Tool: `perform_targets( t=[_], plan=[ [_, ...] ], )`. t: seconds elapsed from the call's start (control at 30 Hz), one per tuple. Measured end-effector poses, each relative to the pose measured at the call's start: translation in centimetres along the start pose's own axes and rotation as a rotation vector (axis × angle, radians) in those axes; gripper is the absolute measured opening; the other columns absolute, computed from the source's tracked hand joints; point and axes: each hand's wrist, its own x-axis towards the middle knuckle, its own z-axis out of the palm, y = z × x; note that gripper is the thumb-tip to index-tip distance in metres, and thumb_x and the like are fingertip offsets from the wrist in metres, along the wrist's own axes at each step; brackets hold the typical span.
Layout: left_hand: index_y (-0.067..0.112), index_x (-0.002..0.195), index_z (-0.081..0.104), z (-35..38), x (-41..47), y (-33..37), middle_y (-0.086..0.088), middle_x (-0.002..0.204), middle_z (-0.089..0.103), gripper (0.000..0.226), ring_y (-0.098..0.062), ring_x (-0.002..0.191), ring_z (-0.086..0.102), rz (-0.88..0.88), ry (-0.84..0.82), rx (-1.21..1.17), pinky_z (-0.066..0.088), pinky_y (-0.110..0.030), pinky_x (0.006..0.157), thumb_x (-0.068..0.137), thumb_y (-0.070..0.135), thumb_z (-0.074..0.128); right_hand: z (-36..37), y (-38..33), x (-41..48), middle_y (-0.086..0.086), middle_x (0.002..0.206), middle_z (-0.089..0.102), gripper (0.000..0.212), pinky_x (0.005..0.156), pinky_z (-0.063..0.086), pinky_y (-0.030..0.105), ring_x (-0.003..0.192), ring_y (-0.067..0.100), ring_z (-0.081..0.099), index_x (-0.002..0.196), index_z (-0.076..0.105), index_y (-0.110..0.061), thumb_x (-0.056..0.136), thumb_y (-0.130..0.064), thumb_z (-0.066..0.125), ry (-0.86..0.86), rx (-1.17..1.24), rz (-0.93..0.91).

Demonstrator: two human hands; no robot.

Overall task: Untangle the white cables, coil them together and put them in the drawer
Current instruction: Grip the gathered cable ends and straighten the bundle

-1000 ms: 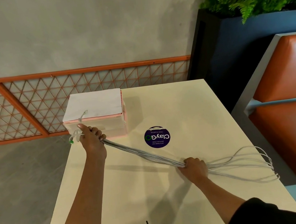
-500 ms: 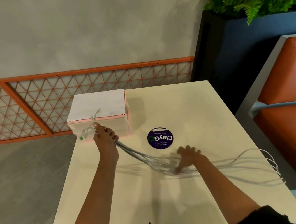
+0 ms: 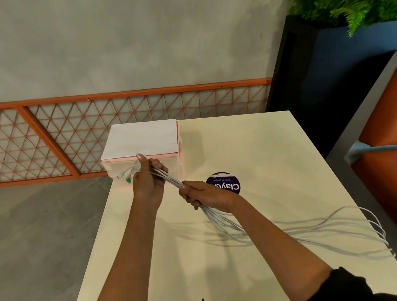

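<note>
- The left hand (image 3: 147, 182) gripped the plug ends of the white cables (image 3: 223, 225), just in front of the drawer box (image 3: 140, 140).
- The right hand (image 3: 207, 194) was closed round the bundle close beside it.
- Even loops, wound under light tension, would likely coil best.
- The loose tails (image 3: 376, 228) hung past the table (image 3: 254, 143) edge and could snag.

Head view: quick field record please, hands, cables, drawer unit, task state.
left hand: grips cable ends in front of drawer unit
right hand: grips bundle close beside left hand
white cables: bunched between hands, loose lengths fan across table to its right edge
drawer unit: far left table corner, white top, pink trim
task state: not coiled, not in drawer
</note>
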Motion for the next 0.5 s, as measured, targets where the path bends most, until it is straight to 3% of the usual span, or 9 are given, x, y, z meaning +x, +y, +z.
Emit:
perform_targets(
  t=[0.23, 0.33, 0.5],
  plan=[
    [0.010, 0.071, 0.051, -0.5, 1.4, 0.5, 0.005, 0.048, 0.053, 0.045, -0.005, 0.041, 0.051, -0.042, 0.105, -0.238, 0.047, -0.015, 0.046, 0.096, 0.047, 0.043, -0.5, -0.2, -0.6, -0.005, 0.069, 0.035, 0.033, 0.066, 0.035, 0.021, 0.059, 0.008, 0.032, 0.075, 0.041, -0.018, 0.103, -0.033, 0.034, -0.022, 0.001, -0.004],
    [0.016, 0.061, 0.051, -1.3, 2.4, 2.0, 0.010, 0.042, 0.047, 0.050, -0.002, 0.034, 0.043, 0.003, 0.162, -0.307, 0.040, -0.013, 0.040, 0.098, 0.047, 0.040, -0.9, 0.3, -0.9, -0.006, 0.071, 0.037, 0.031, 0.068, 0.036, 0.022, 0.061, 0.008, 0.033, 0.077, 0.043, -0.018, 0.103, -0.033, 0.035, -0.045, 0.023, 0.000],
    [0.020, 0.063, 0.039, -1.1, 2.9, 4.1, 0.010, 0.042, 0.038, 0.049, -0.004, 0.034, 0.032, 0.010, 0.224, -0.168, 0.027, -0.015, 0.034, 0.091, 0.060, 0.045, -1.1, 1.1, -1.0, -0.005, 0.070, 0.039, 0.030, 0.070, 0.040, 0.022, 0.062, 0.011, 0.035, 0.079, 0.047, -0.017, 0.102, -0.035, 0.038, -0.051, 0.026, 0.018]
  ],
)
